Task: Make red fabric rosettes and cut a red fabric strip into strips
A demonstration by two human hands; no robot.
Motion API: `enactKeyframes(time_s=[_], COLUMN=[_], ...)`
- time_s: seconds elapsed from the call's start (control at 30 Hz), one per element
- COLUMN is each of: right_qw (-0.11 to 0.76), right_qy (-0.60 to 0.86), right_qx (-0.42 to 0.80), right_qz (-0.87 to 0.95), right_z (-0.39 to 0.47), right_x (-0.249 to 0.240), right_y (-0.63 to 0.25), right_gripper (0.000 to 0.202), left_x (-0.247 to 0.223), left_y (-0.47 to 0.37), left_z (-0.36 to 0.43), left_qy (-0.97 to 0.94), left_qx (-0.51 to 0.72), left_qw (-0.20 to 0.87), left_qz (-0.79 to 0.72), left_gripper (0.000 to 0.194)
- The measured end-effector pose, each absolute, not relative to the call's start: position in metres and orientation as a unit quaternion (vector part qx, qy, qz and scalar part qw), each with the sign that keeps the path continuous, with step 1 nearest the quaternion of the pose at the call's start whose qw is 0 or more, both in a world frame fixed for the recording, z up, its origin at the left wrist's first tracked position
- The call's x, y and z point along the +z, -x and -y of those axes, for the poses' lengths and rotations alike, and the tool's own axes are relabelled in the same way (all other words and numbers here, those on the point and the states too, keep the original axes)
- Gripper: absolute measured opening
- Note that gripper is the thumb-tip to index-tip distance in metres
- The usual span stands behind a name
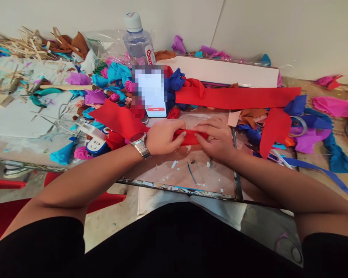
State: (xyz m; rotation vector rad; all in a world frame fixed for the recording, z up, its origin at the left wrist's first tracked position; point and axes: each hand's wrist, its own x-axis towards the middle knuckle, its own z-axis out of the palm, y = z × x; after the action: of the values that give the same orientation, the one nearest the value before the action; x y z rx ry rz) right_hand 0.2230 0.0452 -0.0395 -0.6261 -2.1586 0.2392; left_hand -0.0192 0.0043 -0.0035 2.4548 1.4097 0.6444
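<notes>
Between my two hands runs a red strip (pixel 188 138) of crepe paper or thin cloth, folded along its upper edge. My left hand (pixel 166 136), with a metal watch on its wrist, pinches the strip with thumb and fingertips. My right hand (pixel 216 137) grips the strip's other end, its thumb beneath and fingers on top. The strip's loose end (pixel 119 119) passes behind my left hand and lies out to the left over the heap. Just beyond my hands, a phone (pixel 152 90) with a lit, blurred screen stands propped up.
A capped plastic bottle (pixel 137 38) stands behind the phone. Another long red strip (pixel 237 97) lies at the back right. Coloured scraps, a white power strip (pixel 97 146), green-handled pliers (pixel 39 99) and wooden sticks (pixel 32 42) crowd the left. The table's front edge (pixel 179 189) is near my body.
</notes>
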Motion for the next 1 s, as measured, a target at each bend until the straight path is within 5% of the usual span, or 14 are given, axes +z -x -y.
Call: enactKeyframes(time_s=[1.0], right_qw=[0.383], right_qy=[0.271], right_qx=[0.125], right_qz=[0.874], right_z=[-0.0434], right_x=[-0.0353], right_y=[-0.2210], right_gripper=[0.009], left_x=[-0.0065], left_y=[0.0186], left_z=[-0.0069], left_qy=[-0.851], left_qx=[0.227], left_qw=[0.162], left_qz=[-0.445], left_gripper=[0.037])
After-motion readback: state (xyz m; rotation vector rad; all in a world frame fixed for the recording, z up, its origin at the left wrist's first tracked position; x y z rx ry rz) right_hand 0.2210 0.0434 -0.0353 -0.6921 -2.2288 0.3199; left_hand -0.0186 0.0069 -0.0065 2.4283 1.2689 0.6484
